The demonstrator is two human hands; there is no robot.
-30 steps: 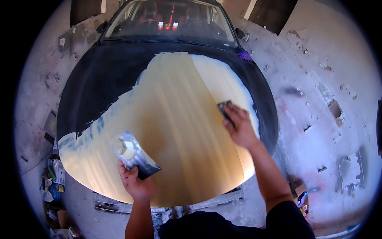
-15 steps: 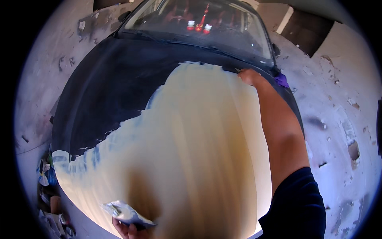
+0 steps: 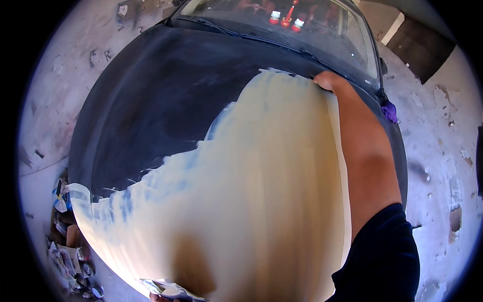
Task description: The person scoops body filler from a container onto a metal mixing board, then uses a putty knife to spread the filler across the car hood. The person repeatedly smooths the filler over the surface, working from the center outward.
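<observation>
A dark car hood [image 3: 146, 100] fills the middle, with a wide coat of cream-coloured filler [image 3: 251, 166] over its near and right parts. Its upper left border is ragged and streaked. My right hand [image 3: 326, 80] reaches to the far right corner of the coat, near the windshield. Its fingers are closed and bent down at the surface; whatever they hold is hidden behind the hand. At the lower edge, my left hand [image 3: 157, 298] barely shows, holding a silvery, filler-smeared mixing plate [image 3: 171, 289] over the hood's near edge.
Beyond the hood are the windshield [image 3: 322, 30] and wiper [image 3: 216, 26], with small red-and-white figures [image 3: 286, 21] behind the glass. A purple cloth [image 3: 389, 111] hangs at the right side. Cans and scraps [image 3: 73, 251] lie on the stained floor at lower left.
The view has shifted, so the car sits farther right and higher. My right hand stays near the coat's far right corner, its fingers now more hidden. My left hand and the plate have sunk toward the lower edge.
</observation>
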